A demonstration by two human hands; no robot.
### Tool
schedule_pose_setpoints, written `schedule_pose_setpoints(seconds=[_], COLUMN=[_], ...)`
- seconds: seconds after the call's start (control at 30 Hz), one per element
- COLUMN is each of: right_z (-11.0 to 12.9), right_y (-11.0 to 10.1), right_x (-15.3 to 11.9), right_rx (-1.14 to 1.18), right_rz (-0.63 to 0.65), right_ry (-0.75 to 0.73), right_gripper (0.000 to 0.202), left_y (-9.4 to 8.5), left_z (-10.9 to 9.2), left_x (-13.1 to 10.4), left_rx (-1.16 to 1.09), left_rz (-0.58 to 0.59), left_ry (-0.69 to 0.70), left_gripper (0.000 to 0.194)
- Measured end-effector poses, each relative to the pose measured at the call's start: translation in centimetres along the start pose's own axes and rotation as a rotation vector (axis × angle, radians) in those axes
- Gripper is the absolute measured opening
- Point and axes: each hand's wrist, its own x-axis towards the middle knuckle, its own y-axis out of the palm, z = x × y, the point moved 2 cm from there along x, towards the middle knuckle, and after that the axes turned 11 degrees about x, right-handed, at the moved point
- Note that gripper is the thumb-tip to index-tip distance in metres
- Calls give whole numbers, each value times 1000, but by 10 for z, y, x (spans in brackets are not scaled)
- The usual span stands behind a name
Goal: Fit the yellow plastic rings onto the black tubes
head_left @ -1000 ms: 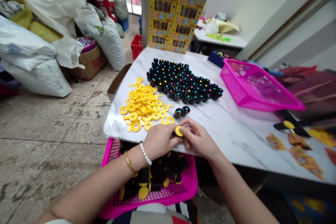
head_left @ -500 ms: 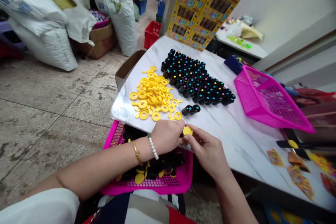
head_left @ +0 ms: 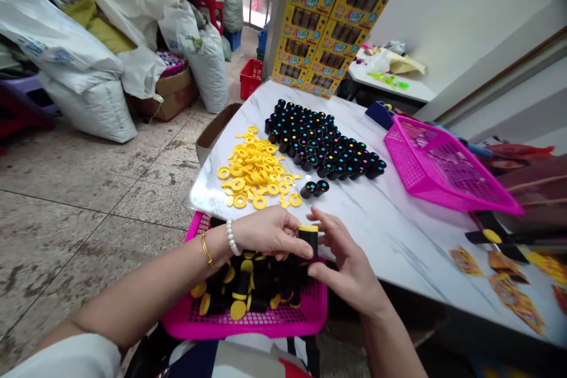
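Observation:
A black tube with a yellow cap stands upright in my left hand, its thumb and fingers closed on the tube's left side. Just to the right, my right hand is open, with thumb and fingers spread around the tube; a small gap shows between them. Below both hands a pink basket holds many black tubes with yellow caps, partly hidden by my left forearm. Two black tubes stand on the table beyond my hands. Behind them lies a heap of yellow ring-shaped pieces.
Rows of black tubes with coloured dots cover the middle of the marble-patterned table. At right sits another pink basket. Yellow boxes are stacked at the back. White sacks and a cardboard box are at left.
My hands have drawn apart. The capped tube has turned from showing its cap face to upright in my left hand, and my right fingers have opened off it. The view has shifted slightly.

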Motion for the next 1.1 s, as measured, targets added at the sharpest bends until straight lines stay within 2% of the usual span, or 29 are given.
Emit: schedule_pose_setpoints(seconds=[0.1, 0.2, 0.37, 0.4, 0.43, 0.47, 0.6, 0.67, 0.73, 0.83, 0.9, 1.0, 1.1], right_z=[8, 7, -9, -11, -12, -12, -10, -10, -13, -27, -40, -48, -39], right_y=[6, 18, 41, 42, 39, 35, 3, -4, 4, 36, 53, 58, 45], right_x=[-3, -13, -30, -31, -30, -28, -15, -13, -19, -37, -48, -53, -45], right_rx=[-231, -349, -369, -376, -392, -417, -524, -504, -465, -479, -544, -567, -281], right_rz=[-56, -44, -77, -88, -112, -156, -410, -473, -398, -63, 75, 70, -68], right_ry=[-191, -300, -282, -292, -309, -330, -307, -250, -240, -300, -304, -256, -141], right_gripper=[58, 52, 52, 52, 53, 53, 42, 38, 39, 46, 51, 55, 54], left_y=[5, 13, 31, 33, 34, 32, 11, 2, -4, -10, -11, -7, 7], left_z=[0, 11, 35, 36, 37, 36, 29, 30, 36, 45, 48, 45, 32], left_x=[0, -2, -18, -23, -28, -33, -47, -46, -39, -30, -27, -26, -27], left_rx=[-20, -73, -144, -122, -67, 28, 682, 990, 1185, 1307, 1370, 1404, 1202], left_rz=[17, 39, 95, 74, 6, -114, -780, -926, -932, -893, -901, -943, -968], left_ry=[8, -21, -115, -126, -125, -108, 33, 17, -35, -39, 10, 146, 315], left_gripper=[38, 34, 32, 34, 35, 36, 41, 40, 35, 24, 23, 21, 17])
